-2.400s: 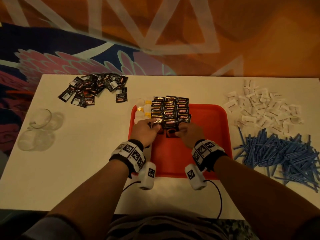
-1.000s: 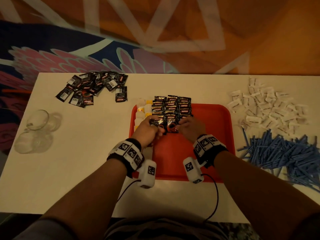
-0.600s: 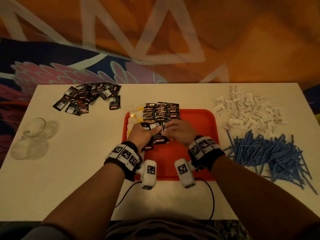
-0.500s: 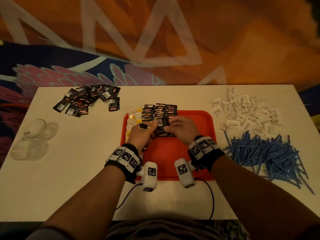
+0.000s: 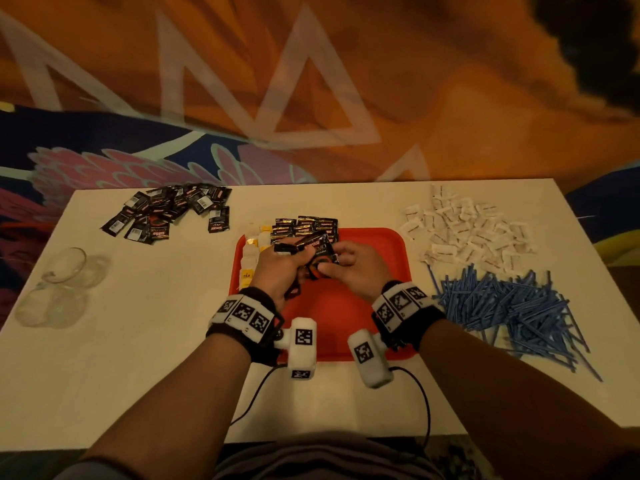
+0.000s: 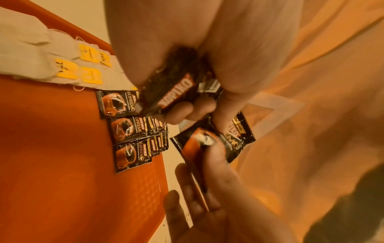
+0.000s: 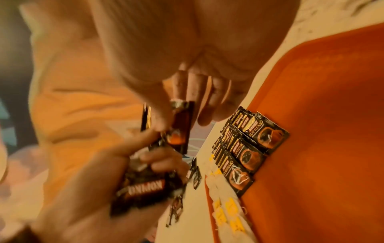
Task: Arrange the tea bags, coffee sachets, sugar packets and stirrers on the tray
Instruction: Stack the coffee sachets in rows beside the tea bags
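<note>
A red tray (image 5: 363, 306) lies in the middle of the white table. Three overlapping rows of black coffee sachets (image 5: 304, 225) run along its far edge, and tea bags with yellow tags (image 5: 254, 251) line its left edge. My left hand (image 5: 291, 252) grips a small bundle of coffee sachets (image 6: 174, 88) just above the tray. My right hand (image 5: 329, 265) pinches a single coffee sachet (image 6: 216, 144) beside that bundle, clear of the rows of sachets (image 7: 245, 148).
A loose pile of coffee sachets (image 5: 169, 211) lies at the table's far left. White sugar packets (image 5: 467, 233) are heaped at the far right, with blue stirrers (image 5: 502, 306) in front of them. Clear glass cups (image 5: 65, 271) stand at the left edge.
Both hands have drawn back a little from the sachet rows towards me. The right hand now holds one sachet apart from the left hand's bundle.
</note>
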